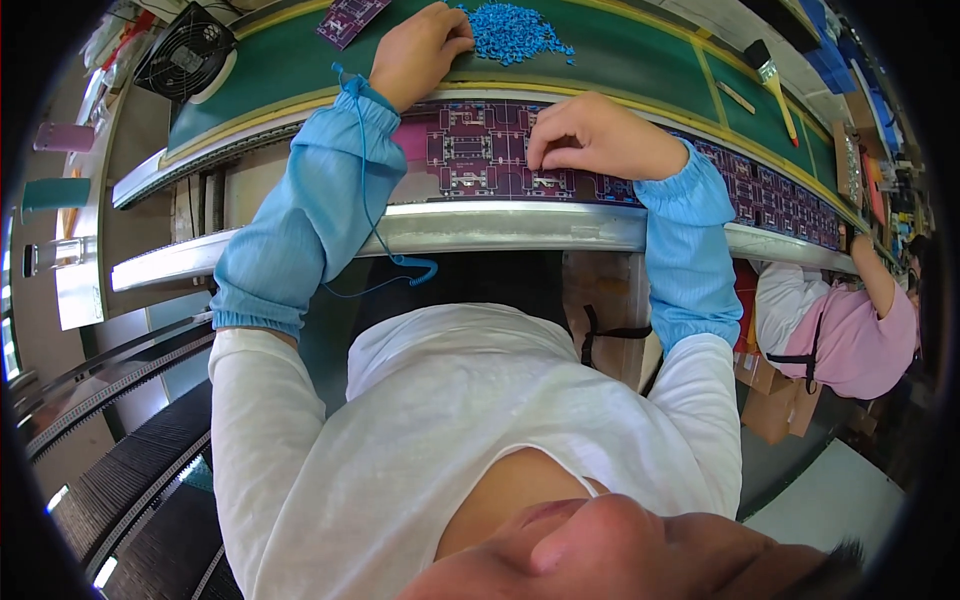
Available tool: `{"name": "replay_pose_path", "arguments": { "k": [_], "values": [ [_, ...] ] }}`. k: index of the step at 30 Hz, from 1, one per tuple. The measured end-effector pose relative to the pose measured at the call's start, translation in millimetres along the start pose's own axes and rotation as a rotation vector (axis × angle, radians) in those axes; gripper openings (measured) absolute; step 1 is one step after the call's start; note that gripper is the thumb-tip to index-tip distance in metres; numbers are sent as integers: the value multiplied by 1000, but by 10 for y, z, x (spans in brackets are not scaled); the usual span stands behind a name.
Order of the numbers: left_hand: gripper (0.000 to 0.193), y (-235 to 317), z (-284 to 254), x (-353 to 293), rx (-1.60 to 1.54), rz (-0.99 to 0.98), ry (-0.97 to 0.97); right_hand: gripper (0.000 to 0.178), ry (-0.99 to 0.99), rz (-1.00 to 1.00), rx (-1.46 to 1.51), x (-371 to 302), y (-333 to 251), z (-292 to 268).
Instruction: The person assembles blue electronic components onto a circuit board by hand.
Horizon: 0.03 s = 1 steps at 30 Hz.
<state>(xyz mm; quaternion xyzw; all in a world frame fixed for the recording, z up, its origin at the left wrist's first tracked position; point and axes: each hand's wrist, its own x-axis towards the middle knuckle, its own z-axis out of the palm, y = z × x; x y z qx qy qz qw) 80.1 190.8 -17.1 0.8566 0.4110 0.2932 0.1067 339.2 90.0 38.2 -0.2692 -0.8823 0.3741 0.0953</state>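
Note:
At the far side, my left hand (422, 52) is curled, its fingertips together at the left edge of a heap of small blue components (512, 34). Whatever lies between those fingers is too small to tell. My right hand (607, 138) is held low over a purple circuit board (467, 150) on the rail line, thumb and forefinger pinched near the board's surface. I cannot make out what that pinch holds. Both forearms wear blue sleeve covers, and a blue coiled wrist cord (375, 215) hangs from my left wrist.
More purple boards (775, 190) line the metal rail (520, 228) toward the right, where a co-worker in pink (865, 340) stands. On the green bench (625, 50) lie a loose purple board (350, 18) and a brush (770, 80). A black fan (186, 52) stands far left.

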Motion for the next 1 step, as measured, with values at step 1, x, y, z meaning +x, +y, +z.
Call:
{"name": "replay_pose_path", "arguments": {
  "k": [1],
  "values": [
    [22, 11, -10, 5, -38, -7, 6, 11, -20, -2, 2, -4, 7, 25]
  ]
}}
